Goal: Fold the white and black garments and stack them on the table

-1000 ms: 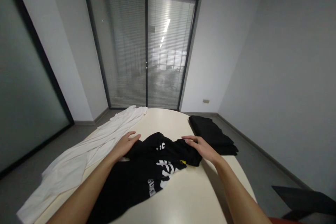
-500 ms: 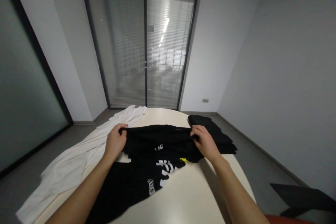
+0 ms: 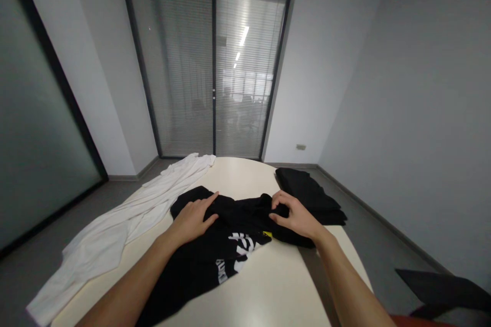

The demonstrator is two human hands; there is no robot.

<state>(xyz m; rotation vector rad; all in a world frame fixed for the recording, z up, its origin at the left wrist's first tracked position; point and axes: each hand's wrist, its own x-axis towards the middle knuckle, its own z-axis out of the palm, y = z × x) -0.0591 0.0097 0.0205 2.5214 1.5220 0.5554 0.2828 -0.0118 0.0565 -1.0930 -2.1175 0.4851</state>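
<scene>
A black garment with white lettering and a small yellow patch (image 3: 203, 260) lies partly folded over on the table, its near end running off toward the lower left. My left hand (image 3: 195, 218) rests on its far left part, fingers stretched out and thumb apart. Over the far right part is my right hand (image 3: 293, 213), thumb and fingers curved with a gap between them. Both hands hold nothing; whether the right fingertips touch the cloth is hard to tell.
White clothing (image 3: 126, 219) lies along the table's left edge and hangs over it. A stack of folded black cloth (image 3: 310, 191) sits at the right edge. The round cream table (image 3: 264, 286) stands before a glass door (image 3: 215, 71). A dark chair part (image 3: 445, 288) is at lower right.
The garment's far edge, pinched and held up by both hands before, now lies lower on the table. Both hands have let go, and my left hand has moved right and nearer.
</scene>
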